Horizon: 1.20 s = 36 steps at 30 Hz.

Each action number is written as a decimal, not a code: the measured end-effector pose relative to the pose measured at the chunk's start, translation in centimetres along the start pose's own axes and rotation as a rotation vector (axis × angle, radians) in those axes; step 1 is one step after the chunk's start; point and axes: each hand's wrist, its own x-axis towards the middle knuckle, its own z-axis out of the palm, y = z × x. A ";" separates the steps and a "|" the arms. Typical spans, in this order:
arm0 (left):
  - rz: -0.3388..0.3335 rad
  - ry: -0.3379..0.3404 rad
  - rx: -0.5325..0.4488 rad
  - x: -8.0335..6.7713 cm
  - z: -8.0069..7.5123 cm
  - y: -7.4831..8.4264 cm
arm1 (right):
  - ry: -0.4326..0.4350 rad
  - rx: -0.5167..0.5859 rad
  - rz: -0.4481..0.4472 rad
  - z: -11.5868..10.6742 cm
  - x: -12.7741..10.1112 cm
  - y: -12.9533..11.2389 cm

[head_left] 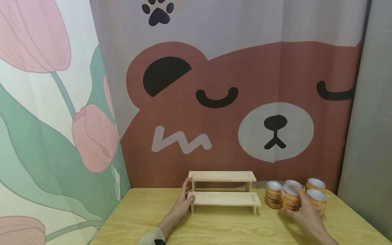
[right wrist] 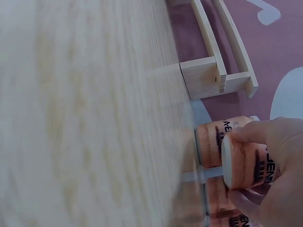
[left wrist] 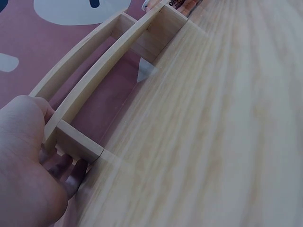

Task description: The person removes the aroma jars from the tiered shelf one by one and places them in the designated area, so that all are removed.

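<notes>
A small two-step wooden shelf (head_left: 225,198) stands at the back of the yellow wooden table (head_left: 214,228). My left hand (head_left: 185,199) holds its left end, thumb up by the upper step and fingers at the lower step's leg. In the left wrist view the left hand (left wrist: 33,161) has its fingertips (left wrist: 78,168) against that leg (left wrist: 78,146). To the right of the shelf stand several orange cans with silver lids. My right hand (head_left: 303,211) grips the front one (head_left: 289,200). The right wrist view shows that can (right wrist: 244,163) between thumb and fingers, another can (right wrist: 213,142) just behind it.
More orange cans (head_left: 316,185) stand close together near the table's back right corner. A bear-print curtain (head_left: 232,102) hangs right behind the shelf, and a flower-print curtain (head_left: 55,136) closes the left side. Bare tabletop lies in front of the shelf.
</notes>
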 end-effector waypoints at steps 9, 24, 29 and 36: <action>0.003 0.001 0.032 -0.1 0.1 0.0 | -0.044 -0.011 0.035 -0.1 -0.1 1.1; -0.017 -0.010 0.015 0.0 -0.1 -0.2 | -0.060 -0.020 0.020 0.2 -0.5 2.2; -0.017 -0.007 0.032 0.0 -0.1 -0.3 | -0.048 -0.040 0.007 0.4 -0.4 2.4; -0.024 -0.008 0.029 0.1 -0.1 -0.3 | -0.074 -0.062 -0.001 0.4 -0.4 2.0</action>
